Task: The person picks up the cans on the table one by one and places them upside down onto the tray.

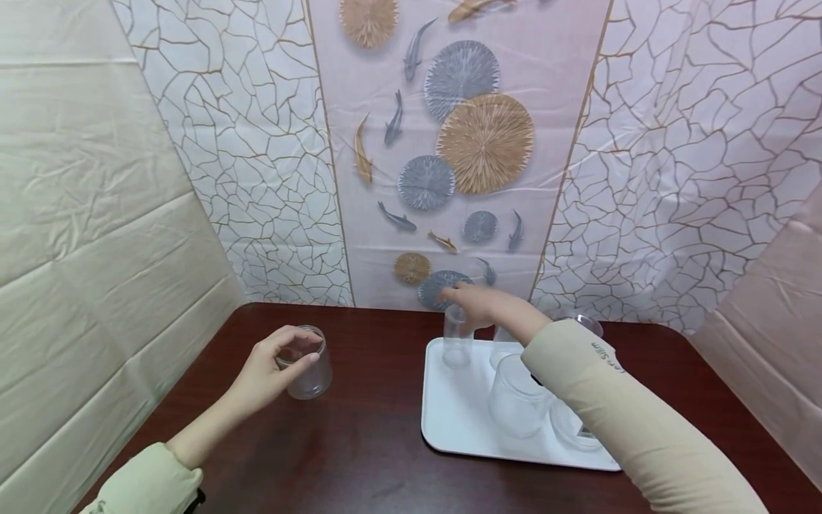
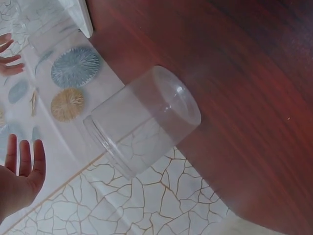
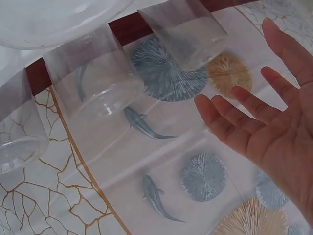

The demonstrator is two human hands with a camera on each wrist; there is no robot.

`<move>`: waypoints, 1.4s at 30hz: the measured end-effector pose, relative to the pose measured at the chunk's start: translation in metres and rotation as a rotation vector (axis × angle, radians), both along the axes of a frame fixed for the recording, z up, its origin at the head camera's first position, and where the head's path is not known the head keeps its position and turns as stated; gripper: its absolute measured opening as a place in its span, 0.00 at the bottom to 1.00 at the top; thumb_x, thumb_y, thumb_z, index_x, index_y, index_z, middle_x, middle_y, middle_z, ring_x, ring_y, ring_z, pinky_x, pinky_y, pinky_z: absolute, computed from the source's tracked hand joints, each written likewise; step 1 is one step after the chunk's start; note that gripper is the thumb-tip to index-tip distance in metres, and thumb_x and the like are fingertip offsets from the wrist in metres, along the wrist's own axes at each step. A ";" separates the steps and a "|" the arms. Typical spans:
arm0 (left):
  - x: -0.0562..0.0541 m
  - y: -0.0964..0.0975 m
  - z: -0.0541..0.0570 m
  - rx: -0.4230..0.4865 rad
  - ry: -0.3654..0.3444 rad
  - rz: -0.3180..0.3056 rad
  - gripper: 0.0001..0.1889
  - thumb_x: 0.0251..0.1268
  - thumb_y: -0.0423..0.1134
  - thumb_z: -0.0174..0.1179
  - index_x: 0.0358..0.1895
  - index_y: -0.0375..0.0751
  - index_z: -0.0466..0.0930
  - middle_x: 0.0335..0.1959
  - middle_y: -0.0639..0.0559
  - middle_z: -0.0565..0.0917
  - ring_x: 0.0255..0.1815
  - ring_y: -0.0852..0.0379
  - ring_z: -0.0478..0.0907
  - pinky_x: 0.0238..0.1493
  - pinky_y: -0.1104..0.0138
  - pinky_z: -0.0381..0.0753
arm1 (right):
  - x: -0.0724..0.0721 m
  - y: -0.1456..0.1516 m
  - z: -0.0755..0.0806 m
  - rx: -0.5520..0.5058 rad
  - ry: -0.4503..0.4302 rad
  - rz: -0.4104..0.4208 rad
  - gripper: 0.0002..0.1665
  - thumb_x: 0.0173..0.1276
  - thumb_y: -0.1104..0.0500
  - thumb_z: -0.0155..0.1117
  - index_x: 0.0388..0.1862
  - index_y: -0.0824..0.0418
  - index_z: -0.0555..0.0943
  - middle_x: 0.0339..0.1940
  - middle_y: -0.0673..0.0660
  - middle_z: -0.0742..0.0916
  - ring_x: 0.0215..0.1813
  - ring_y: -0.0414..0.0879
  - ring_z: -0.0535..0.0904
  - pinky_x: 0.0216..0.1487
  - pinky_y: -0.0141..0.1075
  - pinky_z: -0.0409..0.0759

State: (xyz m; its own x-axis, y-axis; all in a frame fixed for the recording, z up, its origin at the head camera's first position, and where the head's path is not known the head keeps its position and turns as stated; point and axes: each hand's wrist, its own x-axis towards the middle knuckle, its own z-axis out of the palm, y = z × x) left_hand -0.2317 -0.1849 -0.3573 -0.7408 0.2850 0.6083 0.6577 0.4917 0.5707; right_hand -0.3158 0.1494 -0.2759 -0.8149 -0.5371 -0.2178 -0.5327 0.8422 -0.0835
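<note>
A clear, wide jar [image 1: 311, 383] stands upright on the dark table at the left. My left hand [image 1: 275, 365] is beside its rim; in the left wrist view that hand [image 2: 20, 183] has loosely extended fingers, apart from the jar [image 2: 142, 122]. Over the back left of the white tray [image 1: 449, 421], my right hand [image 1: 480, 305] hovers by the top of a tall clear cup [image 1: 457, 351]. The right wrist view has this hand [image 3: 279, 120] spread, its fingers holding nothing, near the clear cup [image 3: 188, 36].
On the tray, a large clear container [image 1: 519, 407] stands near the middle and a low round one [image 1: 571, 428] lies partly behind the right sleeve [image 1: 629, 421]. Another clear cup [image 1: 504, 343] and a clear vessel [image 1: 587, 325] are farther back. Patterned cloth [image 1: 424, 235] hangs behind the table.
</note>
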 end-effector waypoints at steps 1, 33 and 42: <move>-0.002 0.000 0.001 -0.009 0.012 0.000 0.14 0.52 0.26 0.66 0.44 0.38 0.80 0.40 0.46 0.82 0.36 0.67 0.77 0.34 0.70 0.80 | 0.001 0.001 0.002 -0.010 0.006 0.007 0.39 0.56 0.63 0.69 0.66 0.60 0.66 0.64 0.68 0.71 0.63 0.62 0.71 0.61 0.51 0.73; -0.051 -0.025 0.009 -0.214 -0.248 -0.005 0.36 0.51 0.48 0.69 0.66 0.50 0.67 0.70 0.43 0.64 0.72 0.43 0.58 0.66 0.42 0.58 | 0.032 0.057 0.024 -0.404 0.111 0.122 0.36 0.58 0.62 0.67 0.65 0.66 0.66 0.64 0.68 0.74 0.66 0.64 0.67 0.64 0.57 0.66; -0.065 -0.028 0.009 -0.320 -0.231 -0.030 0.42 0.47 0.49 0.71 0.68 0.47 0.63 0.71 0.38 0.62 0.72 0.38 0.56 0.66 0.39 0.57 | 0.044 0.078 0.029 -0.471 0.111 0.067 0.38 0.61 0.60 0.66 0.68 0.66 0.63 0.66 0.67 0.71 0.68 0.64 0.64 0.65 0.59 0.65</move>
State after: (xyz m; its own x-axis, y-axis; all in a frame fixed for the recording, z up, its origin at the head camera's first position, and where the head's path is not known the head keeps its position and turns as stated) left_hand -0.2967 -0.2131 -0.3483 -0.8362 0.4570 0.3031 0.5467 0.6510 0.5266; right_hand -0.2715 0.2272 -0.2474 -0.7798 -0.6083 0.1478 -0.6116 0.6899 -0.3872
